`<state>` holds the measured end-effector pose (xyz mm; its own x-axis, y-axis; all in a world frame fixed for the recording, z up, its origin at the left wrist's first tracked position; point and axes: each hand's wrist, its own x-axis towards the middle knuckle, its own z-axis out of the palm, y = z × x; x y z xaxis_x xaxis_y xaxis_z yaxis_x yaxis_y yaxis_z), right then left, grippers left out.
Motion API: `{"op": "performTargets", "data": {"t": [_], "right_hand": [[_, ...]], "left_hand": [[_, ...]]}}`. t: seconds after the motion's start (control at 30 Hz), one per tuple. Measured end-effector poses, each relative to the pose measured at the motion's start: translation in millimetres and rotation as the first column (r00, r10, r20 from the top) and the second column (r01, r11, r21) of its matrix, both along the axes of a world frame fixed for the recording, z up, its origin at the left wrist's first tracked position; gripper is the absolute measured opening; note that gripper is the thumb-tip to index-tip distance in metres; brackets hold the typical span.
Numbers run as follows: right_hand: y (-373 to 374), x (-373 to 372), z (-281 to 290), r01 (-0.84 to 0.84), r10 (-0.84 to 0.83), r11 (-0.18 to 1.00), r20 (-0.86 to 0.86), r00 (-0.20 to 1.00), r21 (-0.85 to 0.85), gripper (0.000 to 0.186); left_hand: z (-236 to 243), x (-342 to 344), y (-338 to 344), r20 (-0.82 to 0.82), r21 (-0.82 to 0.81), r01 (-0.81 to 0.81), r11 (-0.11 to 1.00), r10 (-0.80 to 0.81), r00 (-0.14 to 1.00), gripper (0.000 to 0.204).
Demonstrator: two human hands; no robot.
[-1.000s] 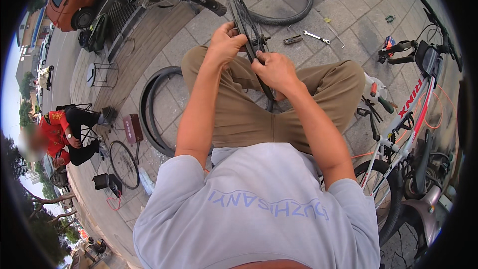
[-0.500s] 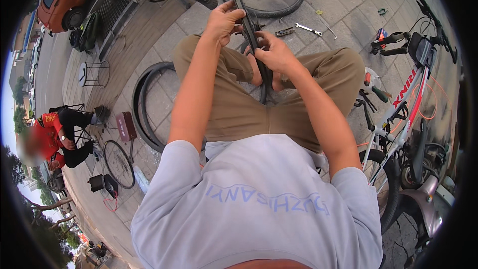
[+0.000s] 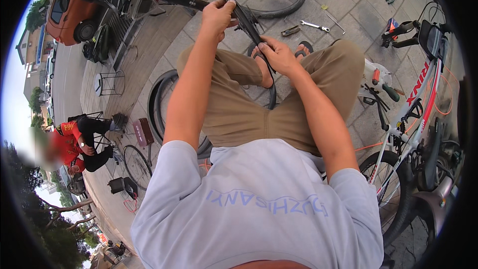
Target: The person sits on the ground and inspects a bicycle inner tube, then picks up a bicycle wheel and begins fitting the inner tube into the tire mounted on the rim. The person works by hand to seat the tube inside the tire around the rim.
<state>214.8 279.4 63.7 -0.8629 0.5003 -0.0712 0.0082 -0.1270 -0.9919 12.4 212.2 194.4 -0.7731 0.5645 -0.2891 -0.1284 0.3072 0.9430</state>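
Note:
Between my knees a bicycle wheel with a dark rim stands nearly edge-on, its top leaning away to the left. My left hand is closed on its far upper part, thumb along the rim. Nearer to me, my right hand pinches the rim's near side with thumb and fingers. A black rubber inner tube runs down from the wheel toward my lap. How much of it sits on the rim is hidden by the edge-on angle and my fingers.
A loose tyre lies beyond the wheel, beside a wrench and a folded multi-tool. More tyres lie by my left knee. A white and red bicycle is at right. A person in red sits far left.
The view has swung, so the surroundings sit farther right. The wheel leans more to the left at its top, and my right hand is slightly farther right. Both hands stay on the wheel.

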Motion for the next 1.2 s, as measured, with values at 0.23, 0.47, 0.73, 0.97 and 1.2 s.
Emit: {"op": "performTargets", "data": {"t": [0.23,0.47,0.73,0.97,1.2], "right_hand": [[13.2,-6.5,51.0,-0.081,0.074,0.994,-0.095,0.993,-0.068,0.047],[19.8,23.3,54.9,-0.048,0.049,0.997,-0.011,0.999,0.058,0.053],[-7.6,28.9,48.5,0.114,-0.142,0.920,0.049,0.989,0.375,0.040],[3.8,5.4,115.6,-0.048,-0.125,0.877,0.323,0.938,0.478,0.036],[1.9,-23.9,126.1,-0.083,-0.207,0.824,0.434,0.877,0.561,0.038]], "left_hand": [[8.5,57.6,-23.9,0.049,0.008,0.155,0.988,-0.155,0.987,0.050],[20.7,-1.1,1.9,0.116,-0.007,0.064,0.998,-0.063,0.991,0.027],[11.3,-30.9,10.6,0.187,0.056,0.045,0.997,-0.055,0.981,0.020],[-1.6,-19.7,-5.2,0.205,0.143,0.244,0.959,-0.270,0.941,0.041],[-8.6,-34.1,-6.9,0.205,0.252,0.175,0.952,-0.230,0.951,0.058]]}}
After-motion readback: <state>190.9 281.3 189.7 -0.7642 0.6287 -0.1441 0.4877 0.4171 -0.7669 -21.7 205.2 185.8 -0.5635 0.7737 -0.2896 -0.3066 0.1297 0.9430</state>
